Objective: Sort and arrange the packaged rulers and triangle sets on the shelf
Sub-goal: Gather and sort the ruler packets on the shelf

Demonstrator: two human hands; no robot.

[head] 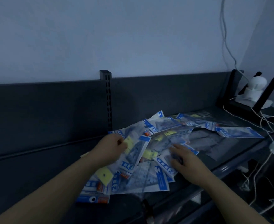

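Dim light. Dark shelf [36, 167], bare at its left end. Left hand [109, 148]: fingers curled, pinching the yellow-tagged edge of one long packet [134, 156], whose long axis runs near to far with the far end tipped rightward. It lies on a loose pile of blue-and-clear packets [165, 125] mid-shelf, fanned every way. Right hand [184, 160]: fingers spread, flat on the pile. Far right, a black stand [239, 107] holds a white device [255, 88].

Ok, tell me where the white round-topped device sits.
In the head view, the device stands far right, between two black brackets, behind the packet pile.
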